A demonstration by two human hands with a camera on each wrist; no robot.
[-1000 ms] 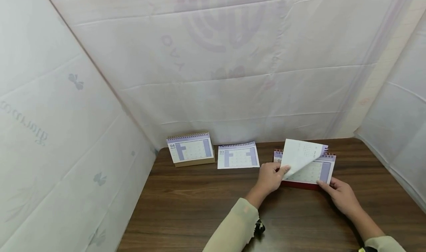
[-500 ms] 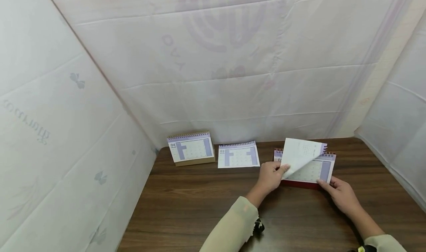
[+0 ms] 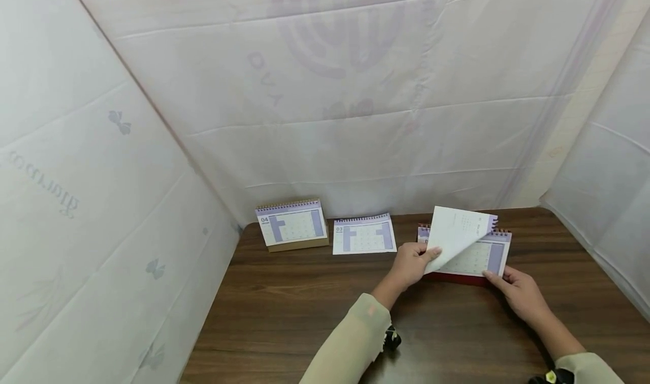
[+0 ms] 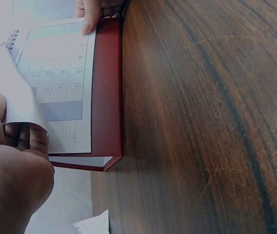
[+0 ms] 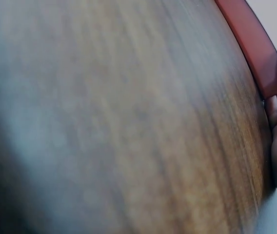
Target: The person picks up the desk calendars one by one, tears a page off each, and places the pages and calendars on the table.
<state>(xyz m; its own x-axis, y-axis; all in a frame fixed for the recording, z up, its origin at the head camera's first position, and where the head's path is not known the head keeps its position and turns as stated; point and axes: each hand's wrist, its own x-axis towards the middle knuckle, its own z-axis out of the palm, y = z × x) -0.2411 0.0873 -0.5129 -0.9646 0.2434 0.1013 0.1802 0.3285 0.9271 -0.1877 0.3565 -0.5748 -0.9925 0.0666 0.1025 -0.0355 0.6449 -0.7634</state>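
Left hand (image 3: 412,264) pinches lifted page (image 3: 454,233) of red-based calendar (image 3: 474,260) near tabletop's back edge; right hand (image 3: 518,294) grips its lower right corner

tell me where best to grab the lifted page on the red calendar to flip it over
Judging by its pose, pinch the lifted page at its free lower corner, coming from the left, where the left hand already holds it. The top edge is bound in the spiral rings, so only the loose bottom edge can swing. The right hand steadies the red calendar at its right corner.

Brown-base calendar (image 3: 291,226), flat calendar (image 3: 363,234) beside it, wooden table (image 3: 304,305).
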